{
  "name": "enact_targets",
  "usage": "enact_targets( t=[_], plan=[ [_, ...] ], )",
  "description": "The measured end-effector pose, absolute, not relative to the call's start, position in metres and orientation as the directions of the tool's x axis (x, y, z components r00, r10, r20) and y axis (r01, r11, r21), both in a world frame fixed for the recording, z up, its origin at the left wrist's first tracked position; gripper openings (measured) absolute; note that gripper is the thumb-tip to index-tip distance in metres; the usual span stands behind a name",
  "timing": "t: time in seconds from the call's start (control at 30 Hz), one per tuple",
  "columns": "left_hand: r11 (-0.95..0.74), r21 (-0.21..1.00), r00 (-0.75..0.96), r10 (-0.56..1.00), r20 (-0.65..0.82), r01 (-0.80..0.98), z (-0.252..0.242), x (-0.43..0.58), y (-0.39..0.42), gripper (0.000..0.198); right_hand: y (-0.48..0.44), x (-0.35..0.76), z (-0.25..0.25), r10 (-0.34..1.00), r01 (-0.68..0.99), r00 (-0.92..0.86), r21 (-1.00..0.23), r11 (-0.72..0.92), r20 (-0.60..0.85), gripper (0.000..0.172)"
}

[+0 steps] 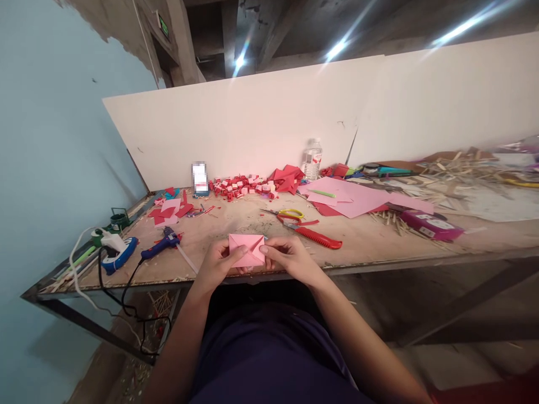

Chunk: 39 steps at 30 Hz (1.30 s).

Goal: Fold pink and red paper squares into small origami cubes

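A small square of folded pink paper (248, 242) is held between both hands at the front edge of the table. Creases and triangular flaps meet near its middle. My left hand (219, 259) grips the left side, its thumb lying across the face. On the right side, my right hand (290, 257) pinches the edge between thumb and fingers. Just beyond the paper lie a red-handled utility knife (320, 237) and scissors (290, 214) with yellow and red handles.
Left are a blue glue gun (162, 244) and a blue power strip (120, 257) with hanging cords. Behind sit a heap of small red and pink folded pieces (242, 186), a phone (200, 178) and a water bottle (312, 159). Pink sheets (353, 196) and a purple box (432, 224) lie right.
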<state>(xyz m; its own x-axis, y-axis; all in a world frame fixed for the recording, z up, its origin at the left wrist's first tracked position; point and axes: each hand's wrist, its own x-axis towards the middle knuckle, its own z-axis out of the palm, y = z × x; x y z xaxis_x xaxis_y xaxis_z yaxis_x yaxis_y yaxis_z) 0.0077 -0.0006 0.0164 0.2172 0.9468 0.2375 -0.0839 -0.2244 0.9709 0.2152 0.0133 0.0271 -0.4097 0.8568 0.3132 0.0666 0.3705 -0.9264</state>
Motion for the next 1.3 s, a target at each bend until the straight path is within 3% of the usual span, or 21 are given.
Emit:
enact_targets(
  t=[0.27, 0.37, 0.57, 0.8, 0.97, 1.3],
  plan=[
    [-0.263, 0.965, 0.207, 0.944, 0.255, 0.009, 0.015, 0.006, -0.001, 0.042, 0.014, 0.216, 0.025, 0.819, 0.118, -0.496, -0.913, 0.391, 0.287, 0.046],
    [-0.242, 0.970, 0.187, 0.953, 0.240, -0.011, 0.015, 0.007, 0.000, 0.040, 0.013, 0.215, 0.026, 0.830, 0.120, -0.473, -0.911, 0.394, 0.297, 0.047],
    [-0.375, 0.926, 0.111, 0.923, 0.369, 0.041, 0.014, 0.006, 0.004, 0.035, 0.015, 0.214, 0.025, 0.866, 0.120, -0.413, -0.925, 0.360, 0.283, 0.046],
    [-0.391, 0.916, 0.125, 0.917, 0.379, 0.087, 0.012, 0.005, 0.005, 0.031, 0.016, 0.215, 0.026, 0.869, 0.172, -0.393, -0.905, 0.390, 0.300, 0.050],
    [-0.377, 0.925, 0.113, 0.922, 0.370, 0.042, 0.010, 0.004, 0.007, 0.030, 0.016, 0.215, 0.026, 0.874, 0.123, -0.356, -0.911, 0.394, 0.330, 0.042],
    [-0.349, 0.927, 0.388, 0.880, 0.275, 0.136, 0.021, 0.004, 0.000, 0.028, 0.021, 0.215, 0.021, 0.880, -0.010, -0.231, -0.905, 0.425, 0.415, 0.031]
  ],
)
